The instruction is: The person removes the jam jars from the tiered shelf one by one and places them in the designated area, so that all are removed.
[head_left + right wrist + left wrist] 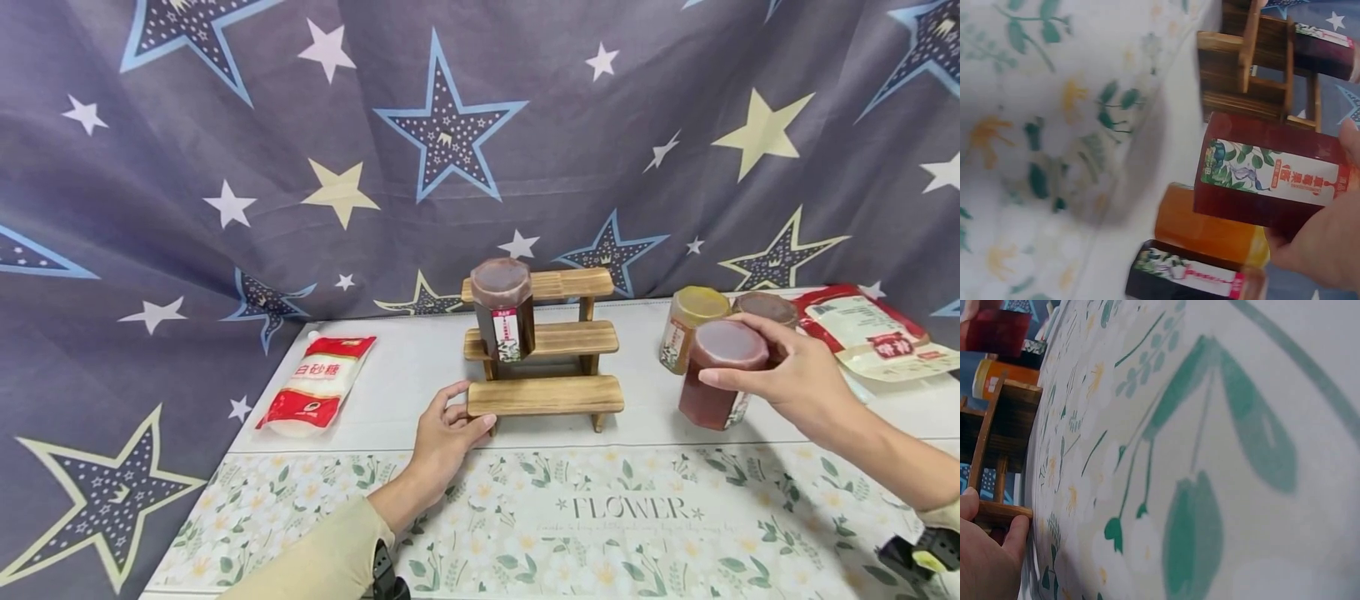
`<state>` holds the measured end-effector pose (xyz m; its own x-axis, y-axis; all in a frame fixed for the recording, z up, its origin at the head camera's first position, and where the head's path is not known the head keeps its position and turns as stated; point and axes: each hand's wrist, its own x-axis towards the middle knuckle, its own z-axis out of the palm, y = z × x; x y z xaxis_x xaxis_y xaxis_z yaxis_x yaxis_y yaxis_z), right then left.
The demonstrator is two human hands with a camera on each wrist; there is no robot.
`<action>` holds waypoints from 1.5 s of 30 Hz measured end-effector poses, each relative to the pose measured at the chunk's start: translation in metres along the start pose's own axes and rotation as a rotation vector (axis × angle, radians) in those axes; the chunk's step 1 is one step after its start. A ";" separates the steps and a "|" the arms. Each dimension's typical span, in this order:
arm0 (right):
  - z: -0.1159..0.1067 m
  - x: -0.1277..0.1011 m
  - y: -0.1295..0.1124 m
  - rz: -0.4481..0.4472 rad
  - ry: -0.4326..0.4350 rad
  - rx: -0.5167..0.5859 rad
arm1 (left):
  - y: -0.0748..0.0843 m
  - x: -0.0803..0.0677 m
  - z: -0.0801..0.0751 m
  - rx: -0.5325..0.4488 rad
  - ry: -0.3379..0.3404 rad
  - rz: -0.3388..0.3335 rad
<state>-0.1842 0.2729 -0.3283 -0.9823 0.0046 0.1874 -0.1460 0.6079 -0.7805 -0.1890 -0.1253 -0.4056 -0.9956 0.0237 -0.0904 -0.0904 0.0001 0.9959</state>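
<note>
Head view: right hand grips jar; floral tabletop, starry curtain (grey-purple).

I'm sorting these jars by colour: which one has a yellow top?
The amber jar on the table, behind and left of the red jar in the right hand; the other three tops aren't yellow.
</note>
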 end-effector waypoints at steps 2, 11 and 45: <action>0.002 0.000 0.005 0.020 0.002 0.015 | 0.000 0.000 0.000 -0.001 -0.001 0.003; 0.007 0.001 0.023 0.072 -0.013 0.027 | -0.001 0.000 -0.001 -0.013 -0.008 0.001; 0.015 -0.003 0.035 -0.022 -0.025 -0.039 | 0.000 0.000 0.000 -0.015 -0.005 0.006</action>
<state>-0.1877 0.2820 -0.3651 -0.9816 -0.0283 0.1887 -0.1630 0.6382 -0.7524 -0.1891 -0.1250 -0.4061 -0.9960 0.0291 -0.0843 -0.0848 -0.0152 0.9963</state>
